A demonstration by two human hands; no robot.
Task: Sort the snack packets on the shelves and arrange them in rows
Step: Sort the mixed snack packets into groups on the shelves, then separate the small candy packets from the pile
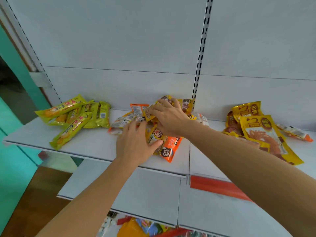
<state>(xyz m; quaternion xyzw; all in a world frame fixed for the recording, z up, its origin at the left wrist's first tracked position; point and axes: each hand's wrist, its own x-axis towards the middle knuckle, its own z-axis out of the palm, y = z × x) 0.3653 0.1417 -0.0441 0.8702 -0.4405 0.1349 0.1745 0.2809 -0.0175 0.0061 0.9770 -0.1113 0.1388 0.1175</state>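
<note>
Head view: mid-frame, the mixed packets [153, 120] lie heaped on the white shelf [89, 142]. The left hand [135, 144] lies spread flat on an orange packet [168, 144]; the right hand [168, 115] curls round a yellow one. They look light, crinkly and slippery; best pinched at the edges. Yellow-green packs [73, 117] lie left, gold pouches [259, 127] right.

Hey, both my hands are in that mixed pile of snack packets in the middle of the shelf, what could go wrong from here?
1. The orange packet under your left hand already overhangs the shelf edge; a sideways sweep might push it off.
2. Your right hand rests on a heap of overlapping kinds, so you may lift several at once and mix the sorts.
3. Your right forearm passes close over the gold pouches and could drag them forward.
</note>
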